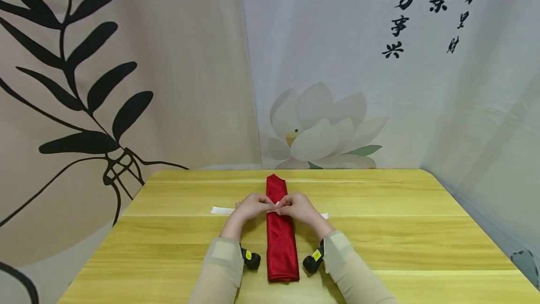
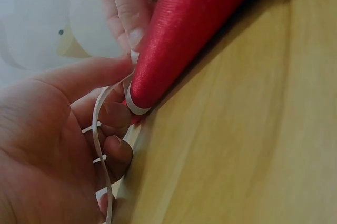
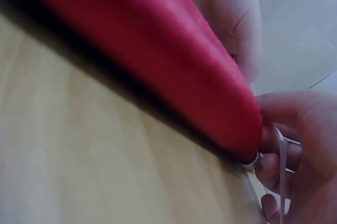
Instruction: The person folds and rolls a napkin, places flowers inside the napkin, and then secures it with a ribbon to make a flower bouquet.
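A long red satiny cloth point(image 1: 281, 247), rolled or folded into a narrow bundle, lies lengthwise on the table. Around its upper part runs a thin white ribbon point(image 2: 139, 110), passing close against the cloth in the left wrist view. My left hand point(image 1: 252, 206) and right hand point(image 1: 299, 208) meet above the bundle, fingertips nearly touching, each pinching the ribbon there. One loose ribbon tail point(image 1: 222, 210) extends left past my left hand; another tail point(image 1: 325, 216) shows beyond the right wrist. In the right wrist view, a ribbon strand point(image 3: 283, 166) hangs across my right palm. The crossing itself is mostly hidden by fingers.
The wooden table point(image 1: 379, 229) spreads out on both sides of the bundle. Behind it hangs a printed curtain point(image 1: 194, 69) with leaves, a lotus and characters. A black wrist camera point(image 1: 251, 260) sits under the left wrist, another camera point(image 1: 312, 263) under the right.
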The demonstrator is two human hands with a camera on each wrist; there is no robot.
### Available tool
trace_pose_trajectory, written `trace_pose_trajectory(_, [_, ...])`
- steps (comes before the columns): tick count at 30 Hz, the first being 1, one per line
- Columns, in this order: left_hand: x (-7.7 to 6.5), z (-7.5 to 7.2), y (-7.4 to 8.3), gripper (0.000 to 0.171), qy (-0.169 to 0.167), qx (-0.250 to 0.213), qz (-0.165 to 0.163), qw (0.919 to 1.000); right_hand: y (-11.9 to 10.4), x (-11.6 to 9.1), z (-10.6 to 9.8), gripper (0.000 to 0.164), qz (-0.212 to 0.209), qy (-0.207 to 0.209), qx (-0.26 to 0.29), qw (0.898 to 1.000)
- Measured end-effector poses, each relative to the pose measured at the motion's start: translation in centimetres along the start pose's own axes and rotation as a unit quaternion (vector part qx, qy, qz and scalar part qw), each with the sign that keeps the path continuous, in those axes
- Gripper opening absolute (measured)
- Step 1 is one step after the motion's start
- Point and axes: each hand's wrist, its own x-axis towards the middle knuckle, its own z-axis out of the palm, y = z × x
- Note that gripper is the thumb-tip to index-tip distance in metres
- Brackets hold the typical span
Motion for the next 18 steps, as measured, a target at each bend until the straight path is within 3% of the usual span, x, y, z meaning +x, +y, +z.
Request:
trace_pose_trajectory(11, [0.0, 0.0, 0.3, 0.018, -0.003, 0.019, 0.019, 0.9996, -0.1, 0.1, 0.0, 0.006, 0.007, -0.006, 0.000, 1.000])
trace_pose_trajectory(18, [-0.1, 0.1, 0.2, 0.017, 0.007, 0.011, 0.013, 0.9998, 0.4, -0.1, -1.9, 0.012, 0.020, -0.032, 0.008, 0.999])
